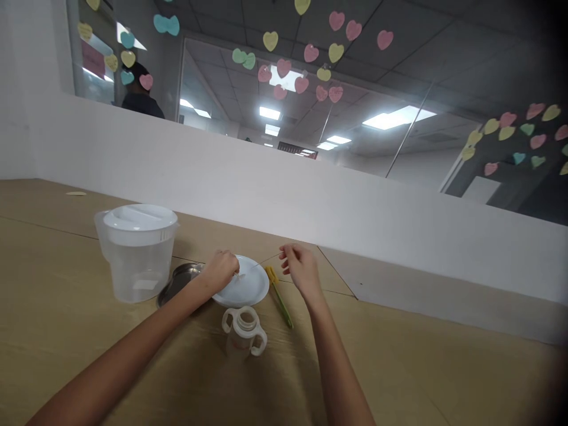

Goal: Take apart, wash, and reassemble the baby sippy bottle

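My left hand (pixel 220 271) is closed over the left side of a white plate (pixel 255 290). A small pale, see-through piece (pixel 238 276) shows at its fingertips, too small to name. My right hand (pixel 299 269), to the right of the plate and raised, pinches a thin wire-like rod (pixel 268 258) that slants down to the left over the plate. In front of the plate stands a clear baby bottle (pixel 242 332) with two side handles and an uncovered neck. Between the plate and my right forearm lies a brush (pixel 280 302) with a yellow head and green handle.
A lidded clear plastic pitcher (pixel 141 260) stands at the left. Partly behind my left forearm is a round metal tray (pixel 177 281). A white wall (pixel 248 189) with a window above borders the brown table (pixel 66 331). Behind the glass is a person (pixel 141 97).
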`<action>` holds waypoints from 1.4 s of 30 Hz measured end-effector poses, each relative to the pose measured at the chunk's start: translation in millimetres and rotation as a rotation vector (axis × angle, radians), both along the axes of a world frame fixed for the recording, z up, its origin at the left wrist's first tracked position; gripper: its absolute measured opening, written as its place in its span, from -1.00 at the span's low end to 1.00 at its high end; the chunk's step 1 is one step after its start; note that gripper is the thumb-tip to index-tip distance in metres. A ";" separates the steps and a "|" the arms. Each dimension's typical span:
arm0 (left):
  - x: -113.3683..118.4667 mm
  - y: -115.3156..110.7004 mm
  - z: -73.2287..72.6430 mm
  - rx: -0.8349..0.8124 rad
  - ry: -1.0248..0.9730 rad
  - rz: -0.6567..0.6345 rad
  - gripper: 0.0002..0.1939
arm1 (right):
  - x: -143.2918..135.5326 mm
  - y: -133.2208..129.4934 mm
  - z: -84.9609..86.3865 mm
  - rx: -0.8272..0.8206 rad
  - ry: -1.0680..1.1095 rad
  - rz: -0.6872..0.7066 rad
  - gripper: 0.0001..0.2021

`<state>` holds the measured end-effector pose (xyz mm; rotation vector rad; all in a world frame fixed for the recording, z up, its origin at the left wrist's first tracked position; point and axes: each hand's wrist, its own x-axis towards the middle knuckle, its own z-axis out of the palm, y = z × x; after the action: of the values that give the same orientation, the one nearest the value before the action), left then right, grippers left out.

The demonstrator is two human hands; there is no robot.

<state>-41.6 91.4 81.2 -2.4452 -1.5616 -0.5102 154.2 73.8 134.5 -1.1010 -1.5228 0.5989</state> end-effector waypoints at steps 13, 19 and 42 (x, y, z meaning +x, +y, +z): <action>3.0 8.9 -22.7 -0.092 -0.129 -0.091 -0.80 | -7.0 52.7 -74.7 -0.599 0.247 0.075 -0.98; -1.6 16.7 -25.3 -0.155 -0.260 -0.166 -0.76 | -15.2 51.4 -76.3 -0.541 0.290 0.049 -0.87; 11.1 -69.6 48.6 -0.236 -0.552 -0.539 -0.82 | -25.5 -83.8 28.5 0.154 -0.748 0.028 -0.90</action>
<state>-30.5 21.8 129.8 -3.1016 -1.1311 -1.2418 128.8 -10.0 163.1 -1.2531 -2.1787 0.0633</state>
